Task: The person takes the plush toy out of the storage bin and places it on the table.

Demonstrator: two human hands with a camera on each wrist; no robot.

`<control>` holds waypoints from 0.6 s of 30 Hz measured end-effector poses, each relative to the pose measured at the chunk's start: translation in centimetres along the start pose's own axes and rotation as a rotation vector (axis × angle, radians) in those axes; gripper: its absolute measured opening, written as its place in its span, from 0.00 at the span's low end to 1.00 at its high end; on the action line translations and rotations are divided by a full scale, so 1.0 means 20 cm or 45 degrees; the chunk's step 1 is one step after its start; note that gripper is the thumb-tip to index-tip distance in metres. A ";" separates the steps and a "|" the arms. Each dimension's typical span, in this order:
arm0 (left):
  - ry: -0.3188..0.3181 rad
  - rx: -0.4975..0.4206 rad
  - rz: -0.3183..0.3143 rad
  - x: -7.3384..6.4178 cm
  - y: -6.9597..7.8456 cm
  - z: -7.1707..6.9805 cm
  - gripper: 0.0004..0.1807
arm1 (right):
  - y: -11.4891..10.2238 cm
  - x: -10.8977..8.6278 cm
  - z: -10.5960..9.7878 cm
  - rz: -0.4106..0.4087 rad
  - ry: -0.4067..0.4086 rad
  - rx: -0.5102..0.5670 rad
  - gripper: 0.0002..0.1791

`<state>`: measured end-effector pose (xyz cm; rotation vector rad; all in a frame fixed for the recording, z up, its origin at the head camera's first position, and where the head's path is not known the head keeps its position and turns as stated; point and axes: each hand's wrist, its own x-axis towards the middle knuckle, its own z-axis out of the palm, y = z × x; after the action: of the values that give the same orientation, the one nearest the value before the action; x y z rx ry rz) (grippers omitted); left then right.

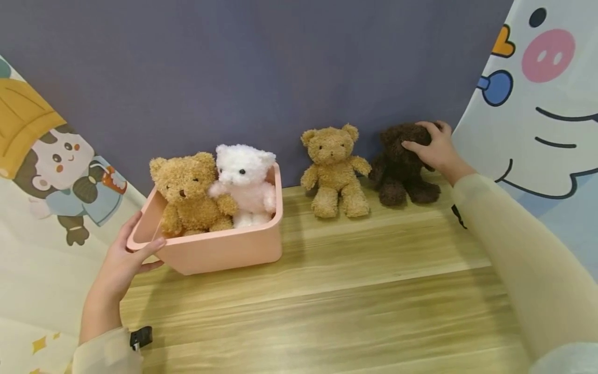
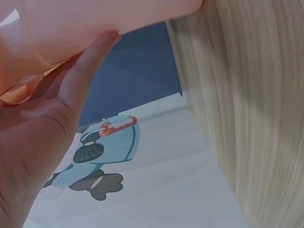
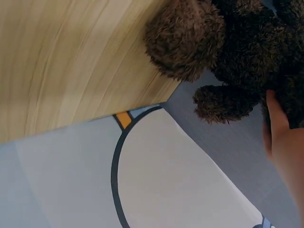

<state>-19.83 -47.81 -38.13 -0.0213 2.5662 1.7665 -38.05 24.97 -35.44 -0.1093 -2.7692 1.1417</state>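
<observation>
A pink plastic bin (image 1: pixel 224 252) stands at the left of the wooden tabletop, holding a golden-brown teddy bear (image 1: pixel 189 200) and a white-and-pink teddy bear (image 1: pixel 247 179) side by side. My left hand (image 1: pixel 123 259) grips the bin's left end, thumb over the rim; the left wrist view shows this hand (image 2: pixel 52 104) against the bin's wall (image 2: pixel 95 23). At the right, my right hand (image 1: pixel 436 148) holds the head of a dark brown teddy bear (image 1: pixel 402 166), which sits upright against the back. In the right wrist view the bear (image 3: pixel 242 47) hides most of the fingertips.
A light tan teddy bear (image 1: pixel 334 166) sits between the bin and the dark brown bear. Behind them rises a grey-blue backdrop (image 1: pixel 289 67). Cartoon-printed panels stand at the left (image 1: pixel 46 202) and the right (image 1: pixel 551 135). The wooden tabletop (image 1: pixel 317 306) spreads in front.
</observation>
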 end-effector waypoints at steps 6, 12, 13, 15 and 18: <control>-0.003 -0.001 0.011 0.00 0.01 0.00 0.53 | 0.01 0.04 0.01 -0.002 0.100 0.091 0.48; 0.003 0.022 0.008 0.00 0.01 0.00 0.53 | 0.00 0.07 -0.01 -0.022 0.145 0.098 0.48; 0.004 0.020 0.010 0.00 0.01 0.00 0.53 | 0.00 0.08 -0.01 -0.018 0.149 0.102 0.48; 0.008 0.015 0.014 0.00 0.01 0.00 0.53 | -0.01 0.09 -0.01 -0.013 0.152 0.095 0.48; 0.016 0.005 0.016 0.00 0.01 0.00 0.53 | -0.02 0.10 0.00 -0.010 0.112 0.073 0.49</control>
<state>-19.77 -47.78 -37.99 -0.0162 2.5836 1.7714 -39.95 24.98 -34.98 -0.1389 -2.6561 1.1843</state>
